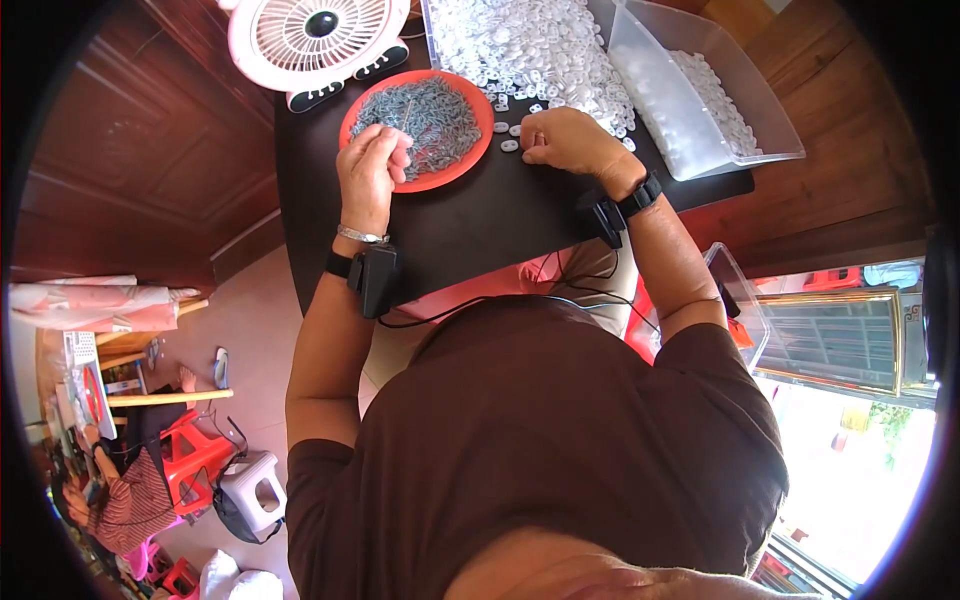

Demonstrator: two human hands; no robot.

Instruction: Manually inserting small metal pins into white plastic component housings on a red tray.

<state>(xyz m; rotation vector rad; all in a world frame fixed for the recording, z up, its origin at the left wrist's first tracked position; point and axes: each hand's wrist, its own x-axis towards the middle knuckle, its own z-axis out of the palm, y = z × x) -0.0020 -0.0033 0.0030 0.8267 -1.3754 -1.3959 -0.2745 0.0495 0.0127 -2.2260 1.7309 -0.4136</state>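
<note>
Black table [470, 230] is filling the mid frame, w/ a person in a brown shirt bending over it. At the back a big heap of white plastic pieces [530, 50] is lying beside a clear plastic bin [650, 90] w/ more white bits inside. A pink-and-white desk fan [315, 40] is standing at the far left corner. Just in front of it an orange plate [470, 150] is holding a pile of small grey metal parts [425, 115].

Left hand [372, 170] is resting at the plate's near-left rim, fingers curled in narrow, prob pinching one grey part, though too small to tell for sure. Right hand [565, 140] is lying on the table at the near edge of the white heap, fingers tucked down narrow over a few loose white pieces [508, 136] between it and the plate; cannot tell if it is gripping one.

Judging by this, the step in hand is picking one part from each pile. Next move is prob calling for bringing both hands together over the bare table btwn them and lining the grey part up w/ a white piece, a fine-fingered job.
</note>
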